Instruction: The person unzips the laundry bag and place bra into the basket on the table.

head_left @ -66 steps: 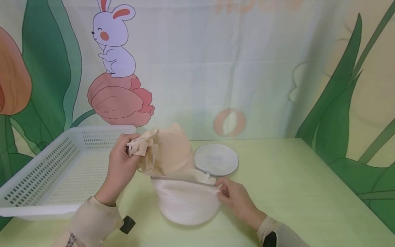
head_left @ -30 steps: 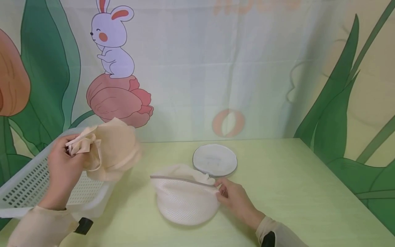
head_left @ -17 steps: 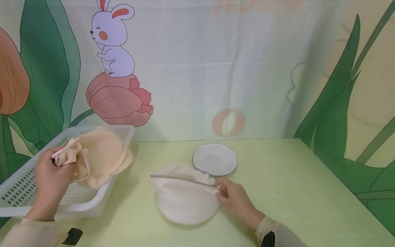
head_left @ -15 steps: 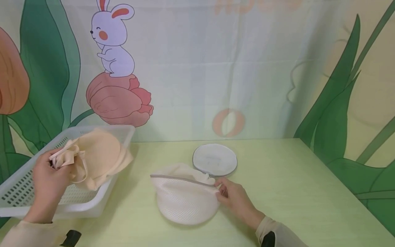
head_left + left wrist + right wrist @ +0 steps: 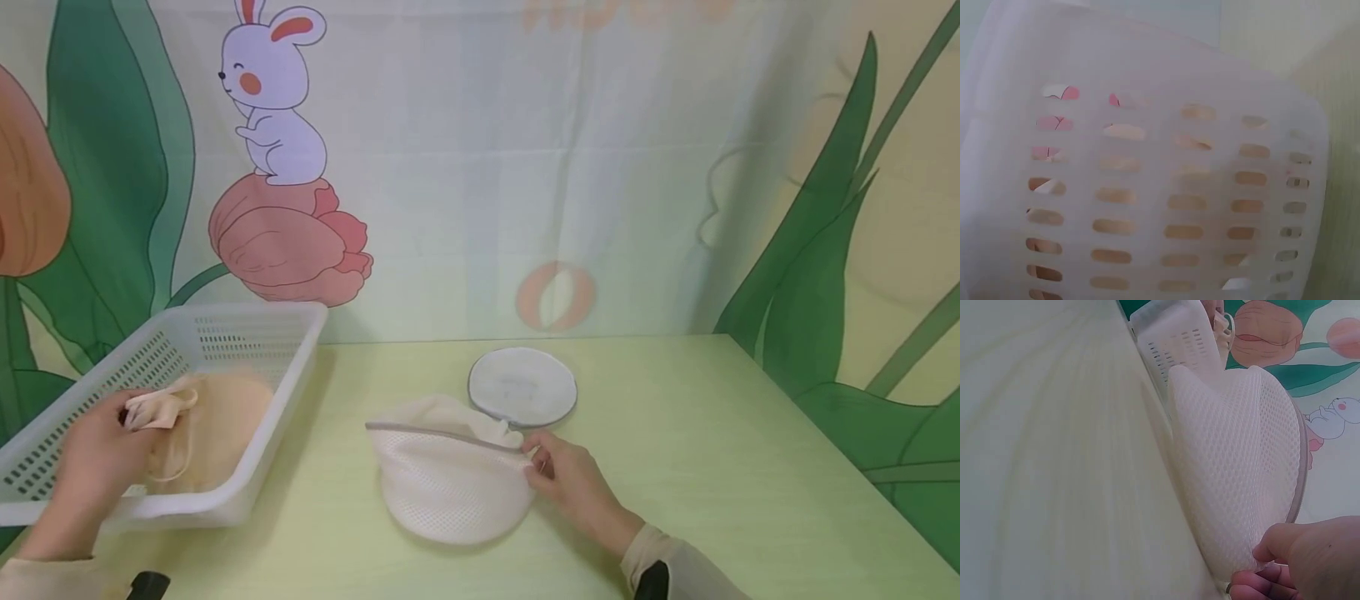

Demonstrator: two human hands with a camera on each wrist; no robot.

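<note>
In the head view my left hand (image 5: 101, 454) holds a beige bra (image 5: 232, 421) by its bunched straps, low inside the white plastic basket (image 5: 288, 400) at the left. The rounded cups lie toward the basket's right side. A white mesh laundry bag (image 5: 453, 492) stands in the middle of the table, its grey zip undone along the top. My right hand (image 5: 577, 483) pinches the bag's right edge by the zip; the right wrist view shows thumb and fingers on the mesh (image 5: 1229, 450). The left wrist view has only the basket's slotted wall (image 5: 1147, 156), hiding the hand.
Behind the bag lies its round white lid (image 5: 522, 386) with a dark rim, meeting the bag near the right hand. A printed cloth (image 5: 435, 167) with a rabbit and flowers hangs along the table's (image 5: 712, 467) back edge.
My left hand has lifted the bra out of the mesh bag, carried it left and lowered it into the basket. The right hand has kept its pinch on the bag.
</note>
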